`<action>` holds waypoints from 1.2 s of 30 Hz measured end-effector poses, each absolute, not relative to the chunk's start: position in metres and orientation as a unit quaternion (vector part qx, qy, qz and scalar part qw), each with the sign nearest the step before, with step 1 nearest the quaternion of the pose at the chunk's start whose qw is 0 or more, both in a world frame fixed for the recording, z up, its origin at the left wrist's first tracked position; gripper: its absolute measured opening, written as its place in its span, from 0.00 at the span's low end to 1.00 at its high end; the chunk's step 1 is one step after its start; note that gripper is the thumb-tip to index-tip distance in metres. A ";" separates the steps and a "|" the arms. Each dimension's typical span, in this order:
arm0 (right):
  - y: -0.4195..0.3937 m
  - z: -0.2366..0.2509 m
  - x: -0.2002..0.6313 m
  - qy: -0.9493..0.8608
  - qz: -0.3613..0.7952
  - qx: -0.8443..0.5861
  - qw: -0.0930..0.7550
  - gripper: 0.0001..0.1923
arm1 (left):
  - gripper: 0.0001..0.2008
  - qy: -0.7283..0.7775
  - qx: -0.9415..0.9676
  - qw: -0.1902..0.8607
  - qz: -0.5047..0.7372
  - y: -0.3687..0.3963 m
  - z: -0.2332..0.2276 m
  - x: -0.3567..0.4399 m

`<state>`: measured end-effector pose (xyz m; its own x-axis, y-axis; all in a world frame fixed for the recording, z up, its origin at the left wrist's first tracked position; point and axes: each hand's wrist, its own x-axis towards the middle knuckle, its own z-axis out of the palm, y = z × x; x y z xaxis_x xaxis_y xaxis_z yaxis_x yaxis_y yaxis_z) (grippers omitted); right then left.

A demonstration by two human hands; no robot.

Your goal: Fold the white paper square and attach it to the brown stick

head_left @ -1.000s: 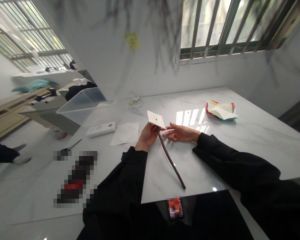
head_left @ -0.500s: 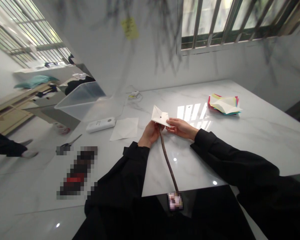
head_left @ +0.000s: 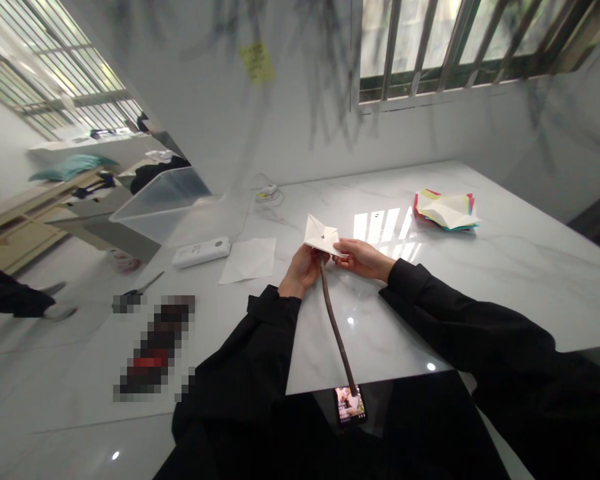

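While a barred window point(head_left: 450, 47) glows, the marbled table point(head_left: 505, 287) gleams.

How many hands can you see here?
2: the left hand, beneath the folded white paper by the stick, and the right hand, at the paper's right edge. Some fingers are hidden.

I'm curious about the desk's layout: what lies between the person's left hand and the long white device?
In the head view, a sheet of white paper lies between the left hand and the long white device.
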<state>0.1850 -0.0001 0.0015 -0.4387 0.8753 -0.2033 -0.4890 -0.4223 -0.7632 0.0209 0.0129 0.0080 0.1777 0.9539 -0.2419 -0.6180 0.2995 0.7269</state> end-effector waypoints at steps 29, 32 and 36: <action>0.012 -0.007 0.197 -0.415 0.633 -0.390 0.524 0.13 | 0.17 0.411 0.360 0.588 0.596 0.013 0.011 0.010; 0.010 -0.008 0.196 -0.451 0.610 -0.390 0.522 0.14 | 0.18 0.395 0.412 0.603 0.557 0.005 0.011 0.014; 0.010 -0.012 0.194 -0.491 0.583 -0.393 0.514 0.14 | 0.21 0.401 0.412 0.601 0.555 0.003 0.006 0.019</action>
